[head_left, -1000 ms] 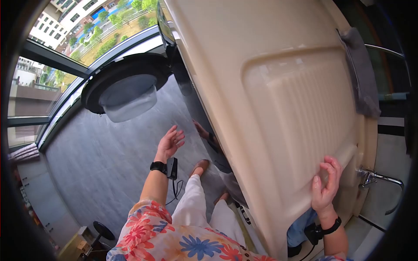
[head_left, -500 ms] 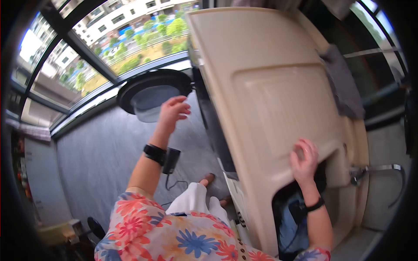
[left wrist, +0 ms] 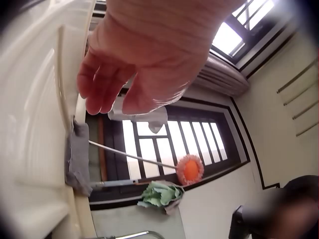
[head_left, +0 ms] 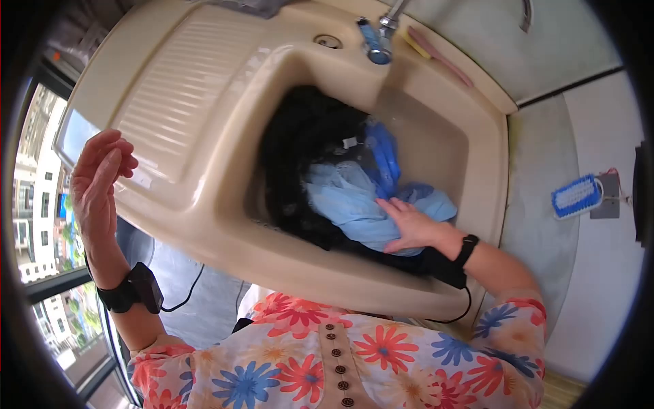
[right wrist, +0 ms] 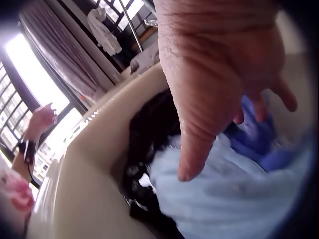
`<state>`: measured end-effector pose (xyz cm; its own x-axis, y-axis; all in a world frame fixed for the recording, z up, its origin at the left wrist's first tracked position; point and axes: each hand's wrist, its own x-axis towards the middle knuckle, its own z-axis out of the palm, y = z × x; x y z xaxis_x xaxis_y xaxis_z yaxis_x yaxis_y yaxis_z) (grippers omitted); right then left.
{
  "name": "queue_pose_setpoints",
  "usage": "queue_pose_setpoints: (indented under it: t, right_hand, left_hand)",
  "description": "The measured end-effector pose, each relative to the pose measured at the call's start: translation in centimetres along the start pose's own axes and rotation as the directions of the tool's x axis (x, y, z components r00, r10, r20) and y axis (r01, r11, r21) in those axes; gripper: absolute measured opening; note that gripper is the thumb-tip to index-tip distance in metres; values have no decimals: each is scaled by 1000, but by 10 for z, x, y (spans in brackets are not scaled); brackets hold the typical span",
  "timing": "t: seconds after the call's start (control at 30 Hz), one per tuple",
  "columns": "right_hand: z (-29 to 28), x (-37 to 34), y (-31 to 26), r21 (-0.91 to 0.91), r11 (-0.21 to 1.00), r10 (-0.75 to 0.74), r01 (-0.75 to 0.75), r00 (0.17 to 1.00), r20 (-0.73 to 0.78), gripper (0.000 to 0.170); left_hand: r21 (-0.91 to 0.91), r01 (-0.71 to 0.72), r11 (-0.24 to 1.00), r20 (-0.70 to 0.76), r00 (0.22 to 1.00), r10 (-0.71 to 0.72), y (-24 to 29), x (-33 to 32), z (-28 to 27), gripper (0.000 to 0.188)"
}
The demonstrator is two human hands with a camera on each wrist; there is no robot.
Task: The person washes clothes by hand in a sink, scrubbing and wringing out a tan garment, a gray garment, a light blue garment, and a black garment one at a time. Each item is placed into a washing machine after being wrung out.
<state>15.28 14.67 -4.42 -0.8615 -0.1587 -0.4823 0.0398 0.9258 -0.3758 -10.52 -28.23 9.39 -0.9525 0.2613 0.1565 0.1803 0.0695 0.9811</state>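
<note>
- The fingers [head_left: 393,204] of the right hand [head_left: 417,230] are released and spread, laid over the light blue cloth [head_left: 340,201]; how firmly they are pressed down cannot be told.
- The light blue cloth is bunched in the basin of the beige sink [head_left: 320,273], toward the front wall.
- A bright blue piece [head_left: 383,160] is crumpled beside it, on the side away from the front wall.
- The black cloth [head_left: 283,160] is heaped along the washboard side of the basin and is partly covered by the light blue cloth; a small white patch [head_left: 349,142] is seen on it.
- The left hand [head_left: 99,180] is raised near the outer edge of the ridged washboard [head_left: 170,95], its fingers loosely bent and released.
- The tap [head_left: 387,27] is set at the back of the sink, and a pink-handled tool [head_left: 446,63] is laid along the back rim beside it.
- A blue-and-white brush [head_left: 578,196] is hung on the wall.
- A grey cloth [left wrist: 78,157] is draped over the sink's edge.
</note>
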Motion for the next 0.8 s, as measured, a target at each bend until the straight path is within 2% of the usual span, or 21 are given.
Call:
queue_pose_setpoints:
  t: [0.03,0.1,0.13,0.27,0.33,0.37,0.4,0.43,0.47,0.5,0.53,0.57,0.6,0.63,0.67,0.7,0.73,0.77,0.8]
  right_hand:
    - [5,5,0,14,1000,11,-11,1000,-10,94]
    - [8,24,-9,56,992,106,-116,981,163,94]
    - [11,28,-5,9,992,123,-125,986,116,88]
    - [-3,36,17,88,987,128,-136,987,97,78]
    - [-20,24,26,114,993,12,-5,998,-63,58]
    - [-29,20,32,119,993,14,-6,998,-66,58]
    - [-40,16,41,399,916,27,47,984,-177,53]
    - [-51,12,51,635,762,73,127,957,-280,47]
    - [-62,9,66,598,799,154,66,938,-309,50]
    - [-71,6,80,563,827,231,0,912,-339,52]
    - [-72,3,93,564,826,236,-5,911,-338,52]
    - [-70,1,107,536,839,354,-92,840,-411,60]
    - [-67,1,115,513,839,455,-179,748,-483,68]
    - [-63,-1,116,514,838,458,-182,746,-483,68]
    - [-57,-5,113,387,896,375,-216,835,-403,74]
    - [-50,-8,110,249,942,297,-226,906,-302,80]
    - [-40,-9,102,164,951,298,-264,923,-242,87]
    - [-37,-4,100,162,951,297,-263,924,-242,87]
    - [-33,3,99,121,949,311,-291,927,-211,87]
  left_hand:
    - [3,-4,1000,20,1000,4,7,4,14,23]
    - [33,-25,999,193,981,18,23,13,38,22]
    - [39,-31,999,249,968,21,31,16,60,21]
    - [56,-33,998,509,861,0,51,23,125,19]
    - [81,-35,996,591,807,-20,52,25,149,17]
    - [84,-36,996,595,804,-21,50,27,159,17]
    - [171,-57,984,662,746,-72,48,29,170,18]
    - [252,-89,964,721,682,-126,46,32,182,18]
    - [249,-94,964,725,678,-121,42,33,195,18]
    - [314,-183,932,762,634,-132,37,34,208,20]
    - [369,-271,889,795,588,-150,29,34,220,22]
    - [364,-271,891,798,584,-148,18,33,233,22]
    - [375,-388,842,844,519,-137,4,33,245,27]
    - [374,-500,781,883,450,-134,-10,32,257,31]
    - [370,-501,783,885,447,-132,-25,31,270,31]
    - [391,-570,723,906,376,-194,-38,29,283,39]
    - [402,-638,657,915,309,-260,-47,26,296,48]
    - [403,-637,657,915,311,-259,-55,22,308,48]
    - [498,-640,585,867,348,-358,-61,17,320,55]
